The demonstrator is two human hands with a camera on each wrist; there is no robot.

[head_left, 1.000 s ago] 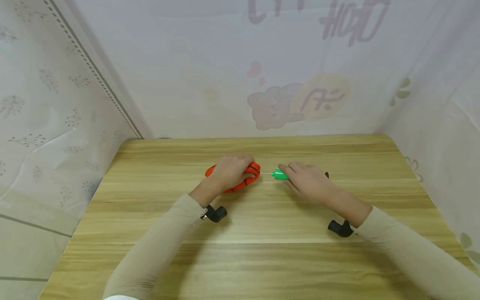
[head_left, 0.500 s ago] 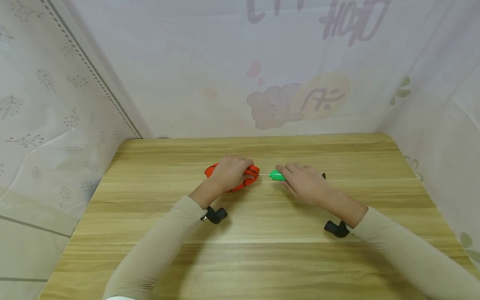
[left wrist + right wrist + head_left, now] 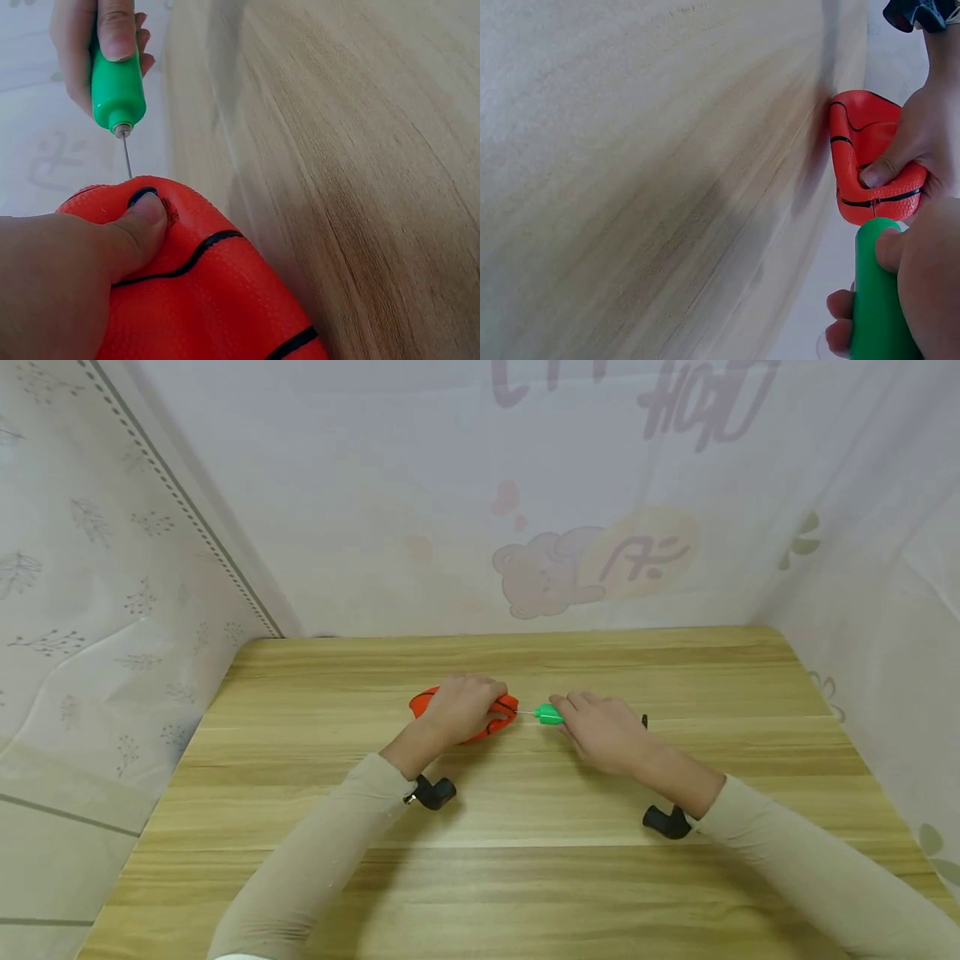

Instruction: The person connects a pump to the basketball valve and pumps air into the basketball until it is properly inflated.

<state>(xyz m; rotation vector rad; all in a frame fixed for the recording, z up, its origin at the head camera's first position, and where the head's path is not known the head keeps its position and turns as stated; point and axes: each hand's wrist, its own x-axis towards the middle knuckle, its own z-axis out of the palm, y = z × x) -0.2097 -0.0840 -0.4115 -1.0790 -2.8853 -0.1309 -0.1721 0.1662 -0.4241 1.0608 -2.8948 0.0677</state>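
A limp, folded orange-red basketball (image 3: 501, 720) with black lines is gripped by my left hand (image 3: 459, 710). In the left wrist view the thumb presses the ball (image 3: 202, 277) beside a small dark ring. To its right, my right hand (image 3: 603, 731) grips a green hand pump (image 3: 550, 714), also seen as a green barrel (image 3: 881, 300) in the right wrist view. The thin metal needle (image 3: 127, 156) on the pump points at the ball and meets its edge near a black line. The needle's tip is out of sight, so its depth in the ball cannot be told.
Both hands work over a wood-grain table (image 3: 487, 893). Pale printed cloth (image 3: 375, 510) hangs behind it and at both sides. A black camera mount sits on the left wrist (image 3: 435, 793) and another on the right wrist (image 3: 666, 821).
The right hand has moved a little left and slightly nearer with the pump. Less of the needle shows between pump and ball. The left hand and ball have barely moved.
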